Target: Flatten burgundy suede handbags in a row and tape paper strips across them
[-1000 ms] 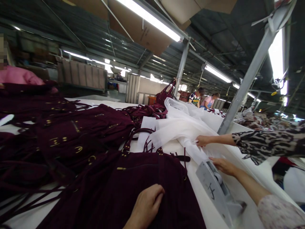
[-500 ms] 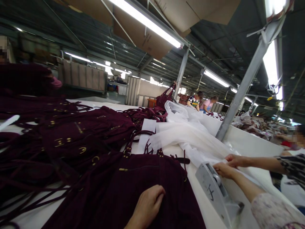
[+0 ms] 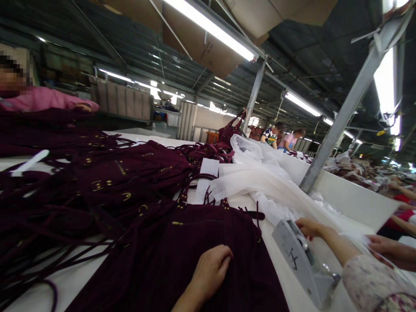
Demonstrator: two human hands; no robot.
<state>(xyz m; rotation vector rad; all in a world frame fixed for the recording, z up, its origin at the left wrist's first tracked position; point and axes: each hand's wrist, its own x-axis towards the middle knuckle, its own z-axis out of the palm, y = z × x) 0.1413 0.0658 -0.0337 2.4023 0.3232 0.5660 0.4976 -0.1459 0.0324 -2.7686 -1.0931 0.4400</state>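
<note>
A co-worker's hand (image 3: 386, 248) has moved rightward, leaving your right hand (image 3: 309, 228) at the grey boxy dispenser (image 3: 288, 249), left hand (image 3: 212, 268) on the maroon cloth bag (image 3: 198, 238), both curled, grip unclear.

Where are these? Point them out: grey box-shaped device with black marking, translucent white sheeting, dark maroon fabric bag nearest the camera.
Grey box-shaped device (image 3: 299, 265): head view, marked side panel.
Translucent white sheeting (image 3: 264, 180): head view, middle folds.
Dark maroon fabric bag (image 3: 182, 249): head view, main face.
</note>
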